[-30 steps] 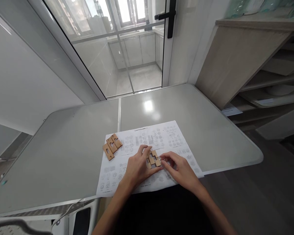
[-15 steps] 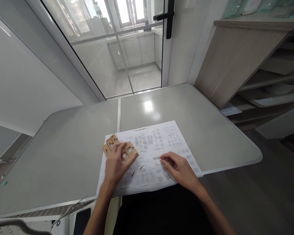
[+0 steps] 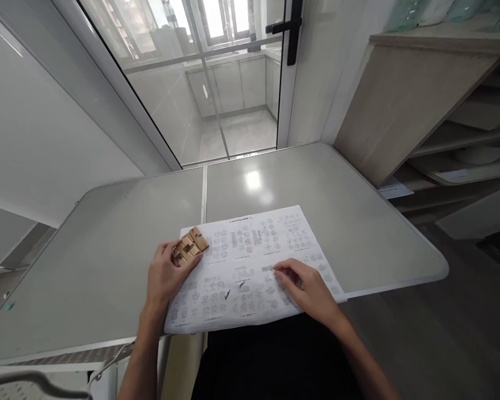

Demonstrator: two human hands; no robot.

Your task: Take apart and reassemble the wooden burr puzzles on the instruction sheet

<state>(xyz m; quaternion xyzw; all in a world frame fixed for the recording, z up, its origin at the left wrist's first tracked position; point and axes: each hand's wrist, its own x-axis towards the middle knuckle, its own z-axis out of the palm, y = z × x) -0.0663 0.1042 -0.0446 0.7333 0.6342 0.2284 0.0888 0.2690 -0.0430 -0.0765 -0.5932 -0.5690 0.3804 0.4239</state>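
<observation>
Several notched wooden puzzle pieces (image 3: pixel 188 248) lie bunched side by side at the upper left corner of a printed sheet (image 3: pixel 250 311). My left hand (image 3: pixel 166 272) is closed round their near side, thumb along the right edge and fingers at the left. Over the right part of the sheet rests my right hand (image 3: pixel 304 286), its thumb and forefinger pinched together beside a small printed figure. Whether anything sits between those fingertips is too small to make out. Rows of small diagrams and dark marks cover the paper.
The sheet lies on a grey folding table (image 3: pixel 300 178) with a seam down its middle. Behind it stands a glass door (image 3: pixel 241 128) with a black handle (image 3: pixel 292 33). A wooden shelf unit (image 3: pixel 412 94) rises at the right. A cable hangs at the lower left.
My left hand has moved left with the wooden pieces; those that lay apart to the right are now pushed against the others. My right hand has stayed in place.
</observation>
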